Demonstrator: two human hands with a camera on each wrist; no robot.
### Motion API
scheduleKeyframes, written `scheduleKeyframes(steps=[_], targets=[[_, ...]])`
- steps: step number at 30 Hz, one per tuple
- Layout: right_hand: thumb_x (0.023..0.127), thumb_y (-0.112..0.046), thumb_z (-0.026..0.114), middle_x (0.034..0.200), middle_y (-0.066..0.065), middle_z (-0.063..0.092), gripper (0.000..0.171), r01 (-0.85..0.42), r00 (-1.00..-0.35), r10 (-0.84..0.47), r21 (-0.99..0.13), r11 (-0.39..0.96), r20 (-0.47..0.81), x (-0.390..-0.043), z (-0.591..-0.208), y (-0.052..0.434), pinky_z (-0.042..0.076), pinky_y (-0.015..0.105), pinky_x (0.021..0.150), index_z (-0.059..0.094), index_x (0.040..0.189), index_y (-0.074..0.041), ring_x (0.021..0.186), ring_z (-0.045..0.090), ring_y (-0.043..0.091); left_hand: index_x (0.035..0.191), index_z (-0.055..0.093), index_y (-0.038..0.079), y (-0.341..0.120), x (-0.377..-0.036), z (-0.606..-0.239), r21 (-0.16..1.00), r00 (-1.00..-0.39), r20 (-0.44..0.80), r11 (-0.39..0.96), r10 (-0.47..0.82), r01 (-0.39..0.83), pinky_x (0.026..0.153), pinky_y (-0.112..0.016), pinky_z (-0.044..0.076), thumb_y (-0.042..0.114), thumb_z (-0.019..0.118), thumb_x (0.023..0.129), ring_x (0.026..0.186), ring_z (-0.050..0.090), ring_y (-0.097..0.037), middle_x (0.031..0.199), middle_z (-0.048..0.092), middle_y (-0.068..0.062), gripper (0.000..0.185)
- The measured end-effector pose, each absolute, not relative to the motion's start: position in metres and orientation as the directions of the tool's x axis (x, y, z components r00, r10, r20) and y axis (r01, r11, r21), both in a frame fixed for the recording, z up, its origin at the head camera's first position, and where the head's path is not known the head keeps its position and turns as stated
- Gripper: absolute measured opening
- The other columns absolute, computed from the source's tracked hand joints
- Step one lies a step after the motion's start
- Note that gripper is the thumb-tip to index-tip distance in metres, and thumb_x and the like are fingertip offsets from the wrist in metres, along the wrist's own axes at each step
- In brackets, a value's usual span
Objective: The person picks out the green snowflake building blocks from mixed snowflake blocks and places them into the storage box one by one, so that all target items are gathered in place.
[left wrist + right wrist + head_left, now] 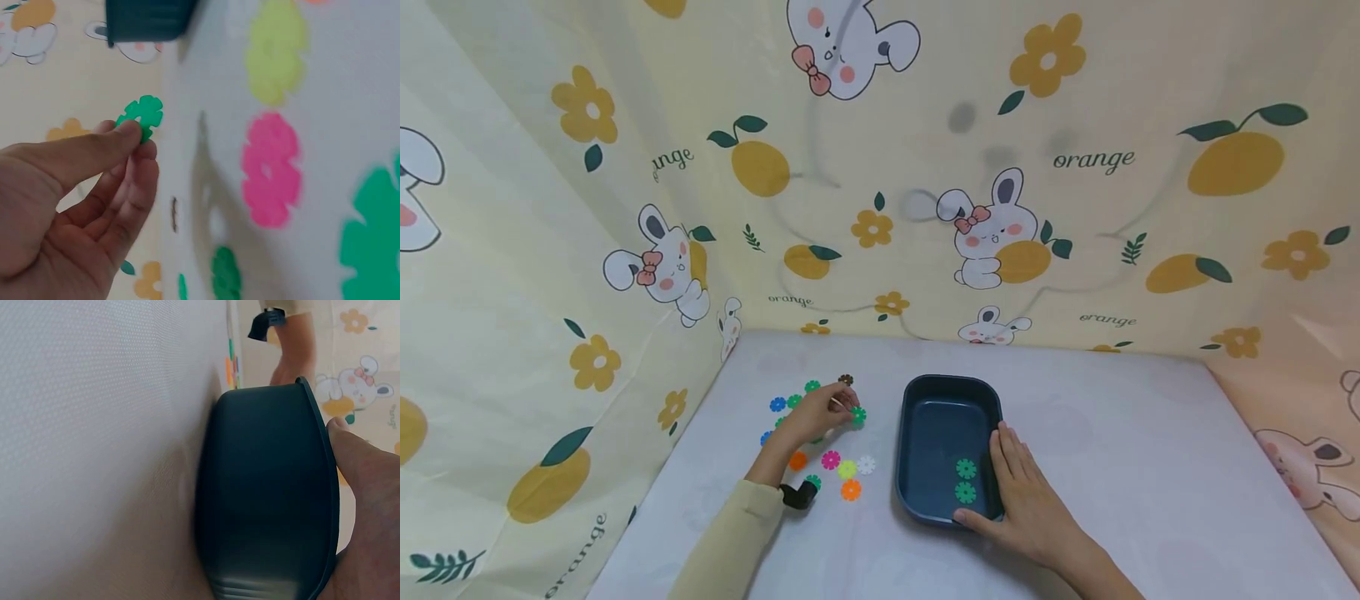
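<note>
My left hand (822, 415) pinches a green notched plastic disc (145, 115), shaped like a flower, between thumb and fingertips. It is held up above the table, left of a dark blue rectangular tub (934, 392). Against the tub's right side lies my right hand (1030, 504), its fingers straight along the rim and its thumb (340, 428) at the near corner. Inside the tub are two green discs, one (966, 469) just behind the other (965, 493). Beneath and around my left hand, several loose discs lie on the table, among them a pink one (831, 460) and a yellow-green one (847, 469).
Orange (851, 490), white (867, 465), blue (777, 405) and brown (846, 379) discs are also spread on the pale tabletop (1120, 450). A printed cloth (880, 275) with rabbits and oranges rises behind the table and at both sides.
</note>
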State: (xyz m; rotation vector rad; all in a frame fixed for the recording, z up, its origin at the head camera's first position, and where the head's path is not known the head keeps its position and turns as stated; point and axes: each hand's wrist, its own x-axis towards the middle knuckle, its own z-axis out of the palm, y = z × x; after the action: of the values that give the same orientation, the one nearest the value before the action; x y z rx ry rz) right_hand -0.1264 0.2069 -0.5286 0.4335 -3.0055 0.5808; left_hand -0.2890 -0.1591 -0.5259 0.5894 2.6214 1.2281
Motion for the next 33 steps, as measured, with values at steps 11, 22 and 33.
scheduleKeyframes(steps=[11, 22, 33], targets=[[0.085, -0.082, 0.069, 0.178, 0.023, 0.012, 0.13, -0.28, -0.96, -0.261, -0.348, 0.895, 0.099, -0.126, -0.528, 0.207, 0.025, 0.062, 0.127, 0.021, 0.167, 0.006, 0.164, 0.013, 0.041, 0.115, 0.073, 0.017, -0.125, -0.276, -0.491, 0.794, -0.891, 0.1, 0.504, 0.443, 0.34, 0.087, -0.029, 0.06, 0.013, 0.076, 0.101, 0.093, 0.068, -0.014, 0.104, 0.073, 0.004, 0.014], [0.085, -0.084, 0.067, 0.178, 0.023, 0.012, 0.13, -0.276, -0.961, -0.262, -0.333, 0.902, 0.089, -0.128, -0.529, 0.208, 0.024, 0.062, 0.128, 0.021, 0.167, 0.007, 0.164, 0.013, 0.042, 0.115, 0.072, 0.014, -0.077, -0.274, -0.479, 0.771, -0.804, 0.116, 0.458, 0.584, 0.444, 0.088, -0.028, 0.058, 0.013, 0.075, 0.103, 0.096, 0.069, -0.011, 0.108, 0.074, 0.003, 0.013], [0.086, -0.081, 0.069, 0.178, 0.023, 0.011, 0.128, -0.274, -0.962, -0.26, -0.353, 0.895, 0.087, -0.127, -0.528, 0.207, 0.023, 0.061, 0.128, 0.021, 0.167, 0.006, 0.165, 0.011, 0.04, 0.116, 0.072, 0.013, -0.031, -0.279, -0.489, 0.742, -0.741, 0.036, 0.479, 0.67, 0.469, 0.081, -0.019, 0.056, 0.007, 0.073, 0.102, 0.091, 0.066, -0.004, 0.107, 0.074, 0.0, 0.015]])
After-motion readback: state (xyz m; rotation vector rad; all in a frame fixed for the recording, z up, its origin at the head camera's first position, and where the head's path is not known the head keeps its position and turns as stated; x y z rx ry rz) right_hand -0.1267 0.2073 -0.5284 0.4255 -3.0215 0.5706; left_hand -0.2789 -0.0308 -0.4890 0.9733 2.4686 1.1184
